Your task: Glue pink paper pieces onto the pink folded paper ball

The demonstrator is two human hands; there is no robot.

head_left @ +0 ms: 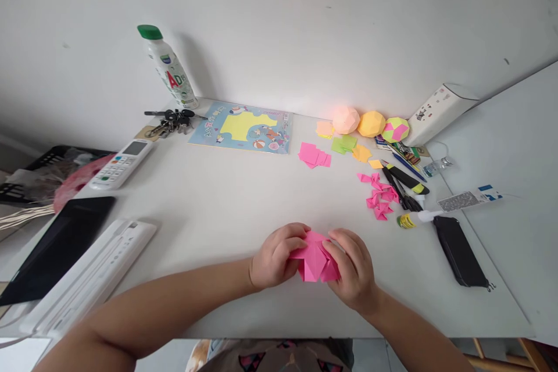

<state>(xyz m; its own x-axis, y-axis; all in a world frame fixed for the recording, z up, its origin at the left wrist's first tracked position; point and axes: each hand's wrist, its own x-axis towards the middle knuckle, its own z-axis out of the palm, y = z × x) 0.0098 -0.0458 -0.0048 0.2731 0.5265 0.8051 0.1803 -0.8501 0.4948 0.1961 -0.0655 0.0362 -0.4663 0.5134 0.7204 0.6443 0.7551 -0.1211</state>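
Observation:
A partly assembled pink origami model [314,257] of folded paper units is held above the near part of the table. My left hand [279,254] pinches its left side, fingers curled over the top. On the opposite side, my right hand [352,270] grips the model with thumb and fingers; some folds there are hidden by the fingers. To the right lie several loose pink folded paper pieces [381,195]. Farther back are a stack of flat pink paper squares [313,154], green squares [343,144] and orange squares [361,153].
Three finished paper balls, pale pink [346,120], orange [371,124] and pink-and-green [395,129], stand by the wall. Scissors [403,195], a glue bottle [407,220] and a black pouch [462,251] lie right. A bottle [172,72], a white keypad device [122,164] and a tablet [58,244] are left.

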